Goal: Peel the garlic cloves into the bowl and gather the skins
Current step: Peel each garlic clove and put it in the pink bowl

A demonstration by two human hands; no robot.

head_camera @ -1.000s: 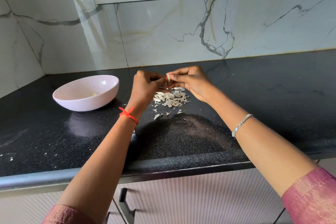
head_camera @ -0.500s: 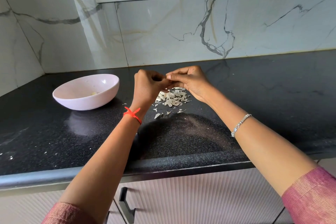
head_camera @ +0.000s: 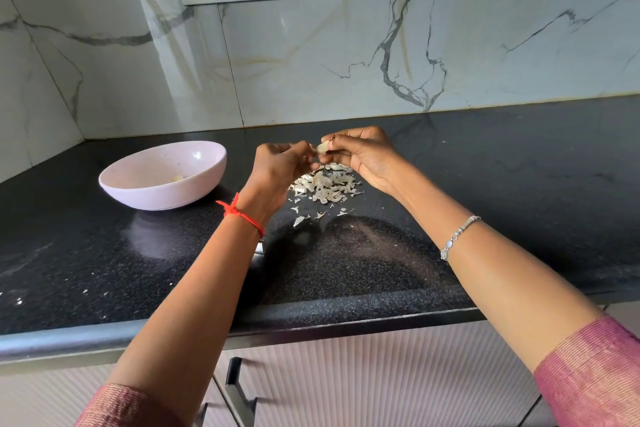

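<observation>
We logged the clove in the air above the skins, mid scene, between both hands and well clear of the tabletop.

Handling, as we judged it: the clove was light, small and firm, curved, and likely slick once bare. The skin was papery and brittle and would tear in flakes rather than come off whole. The best hold looked like a fingertip pinch across the fat middle, leaving one tip free so a nail could lift the skin there. Squeezing hard risked bruising it or shooting it out of the fingers.

The right hand was clenched around the clove from the right. Thumb and forefinger pinched it and the other fingers were curled under. Only the pale left end of the clove showed past the fingertips.

The left hand was also curled, its fingertips meeting at the clove's left end. It seemed to pinch a flap of skin, but that spot was blurred, so we could not tell flap from clove. The palm faced away from us and the knuckles were up.

The bowl sat to the left, apart from the hands, with one peeled clove visible inside, low near the far wall. The skins lay in a loose heap right under the hands, with a few strays scattered just nearer. They were light enough that a draft or a sweep would scatter them, so we judged that gathering them called for a cupped hand pulled slowly.
</observation>
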